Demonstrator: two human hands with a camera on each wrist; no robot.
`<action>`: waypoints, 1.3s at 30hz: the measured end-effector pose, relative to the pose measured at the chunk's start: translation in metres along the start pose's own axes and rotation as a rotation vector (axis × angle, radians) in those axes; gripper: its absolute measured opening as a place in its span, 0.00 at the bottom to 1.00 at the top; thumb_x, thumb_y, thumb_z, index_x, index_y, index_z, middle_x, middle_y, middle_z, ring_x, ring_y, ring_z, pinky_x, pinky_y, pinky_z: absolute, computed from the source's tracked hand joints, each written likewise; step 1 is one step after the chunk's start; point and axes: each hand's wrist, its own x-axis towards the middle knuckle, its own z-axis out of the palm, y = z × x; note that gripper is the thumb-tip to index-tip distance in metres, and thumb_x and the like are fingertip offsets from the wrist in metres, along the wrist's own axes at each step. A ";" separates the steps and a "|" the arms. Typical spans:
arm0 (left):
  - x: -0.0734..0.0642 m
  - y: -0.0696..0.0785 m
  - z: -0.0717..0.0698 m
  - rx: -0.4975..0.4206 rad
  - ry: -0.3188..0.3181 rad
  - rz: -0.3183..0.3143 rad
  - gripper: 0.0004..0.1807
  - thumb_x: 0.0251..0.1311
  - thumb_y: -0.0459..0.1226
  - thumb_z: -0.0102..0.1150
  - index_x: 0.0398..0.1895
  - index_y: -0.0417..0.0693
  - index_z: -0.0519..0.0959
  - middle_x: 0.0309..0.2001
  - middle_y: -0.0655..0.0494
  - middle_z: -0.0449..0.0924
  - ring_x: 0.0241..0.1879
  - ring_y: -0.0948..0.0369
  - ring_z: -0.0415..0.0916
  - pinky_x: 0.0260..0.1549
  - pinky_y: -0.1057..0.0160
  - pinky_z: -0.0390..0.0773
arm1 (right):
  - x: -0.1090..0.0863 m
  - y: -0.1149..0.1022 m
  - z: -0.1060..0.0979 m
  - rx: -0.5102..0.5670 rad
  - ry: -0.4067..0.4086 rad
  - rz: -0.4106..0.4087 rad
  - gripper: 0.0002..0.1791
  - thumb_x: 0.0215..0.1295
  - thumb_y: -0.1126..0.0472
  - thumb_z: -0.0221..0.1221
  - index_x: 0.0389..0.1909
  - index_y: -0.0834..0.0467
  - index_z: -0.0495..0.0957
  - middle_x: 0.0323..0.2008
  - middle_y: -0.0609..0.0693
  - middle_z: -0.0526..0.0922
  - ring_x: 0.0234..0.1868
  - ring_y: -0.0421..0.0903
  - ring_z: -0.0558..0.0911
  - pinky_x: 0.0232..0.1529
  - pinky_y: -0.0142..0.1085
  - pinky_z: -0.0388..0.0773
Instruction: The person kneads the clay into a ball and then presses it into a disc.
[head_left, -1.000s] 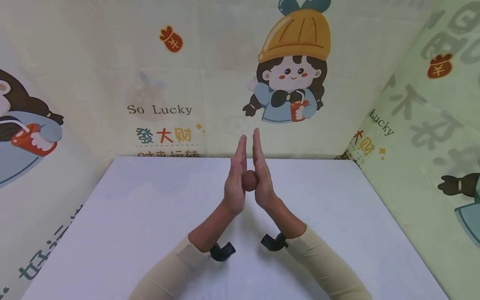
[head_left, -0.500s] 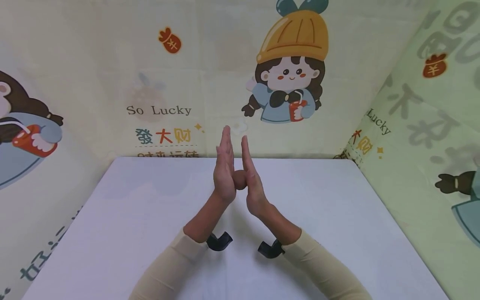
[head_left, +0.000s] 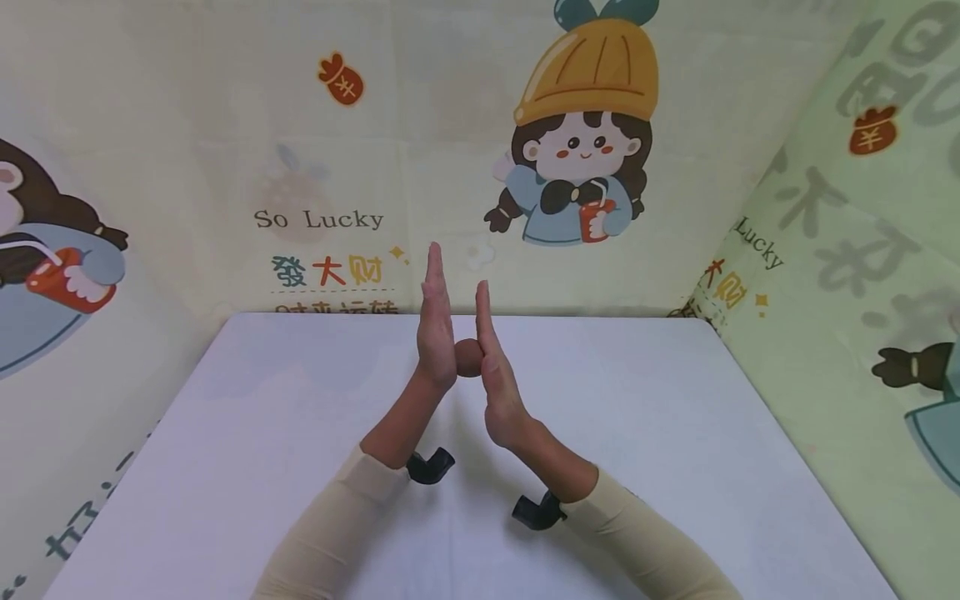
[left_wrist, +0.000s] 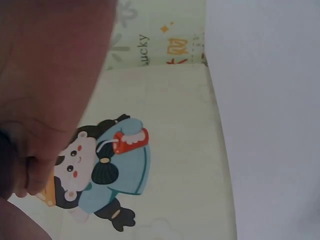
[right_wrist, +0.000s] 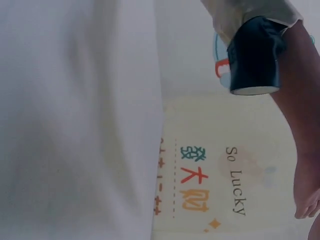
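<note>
A small brown ball [head_left: 469, 357], smooth and clay-like, sits between two flat palms above the white table in the head view. My left hand [head_left: 435, 333] has its fingers straight and pointing away, its palm against the ball's left side. Against the right side rests the palm of my right hand [head_left: 501, 379], also straight-fingered and set nearer to me than the left. In the left wrist view, the left hand [left_wrist: 50, 85] fills the upper left. The right wrist view shows the left hand [right_wrist: 306, 185] at its right edge.
Below the hands spreads a white tabletop [head_left: 262, 467]. Printed cloth walls [head_left: 442, 150] with cartoon figures and lettering stand behind it and at both sides. Each wrist wears a black camera mount, one on the left wrist [head_left: 431, 467] and one on the right wrist [head_left: 536, 511].
Both hands and the ball have shifted left. The left hand has slid forward and the right hand back toward me, with the ball staying between the palms.
</note>
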 end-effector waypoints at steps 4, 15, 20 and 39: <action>-0.002 -0.010 -0.002 0.026 -0.040 -0.029 0.35 0.81 0.47 0.19 0.87 0.46 0.38 0.86 0.63 0.35 0.82 0.69 0.32 0.77 0.52 0.31 | 0.002 -0.005 -0.001 0.009 0.020 0.000 0.46 0.82 0.32 0.26 0.85 0.59 0.29 0.85 0.51 0.26 0.72 0.48 0.61 0.76 0.47 0.50; -0.020 -0.033 0.009 0.024 -0.197 -0.049 0.35 0.81 0.47 0.18 0.87 0.50 0.38 0.86 0.63 0.33 0.81 0.65 0.37 0.77 0.48 0.38 | 0.016 -0.012 -0.015 -0.029 0.089 -0.025 0.49 0.81 0.30 0.27 0.84 0.60 0.28 0.85 0.53 0.26 0.83 0.53 0.41 0.74 0.47 0.51; -0.031 -0.038 0.016 0.032 -0.230 -0.043 0.34 0.81 0.47 0.17 0.87 0.50 0.38 0.85 0.63 0.41 0.70 0.66 0.62 0.73 0.53 0.52 | 0.023 -0.012 -0.023 -0.051 0.115 -0.035 0.48 0.81 0.31 0.27 0.84 0.60 0.27 0.85 0.50 0.26 0.84 0.51 0.38 0.78 0.46 0.45; -0.050 -0.020 0.034 -0.045 -0.230 0.043 0.34 0.80 0.41 0.16 0.86 0.39 0.39 0.86 0.50 0.37 0.83 0.59 0.34 0.78 0.52 0.37 | 0.025 0.000 -0.043 0.018 0.101 -0.020 0.42 0.85 0.40 0.27 0.84 0.62 0.28 0.85 0.48 0.28 0.84 0.47 0.30 0.80 0.48 0.30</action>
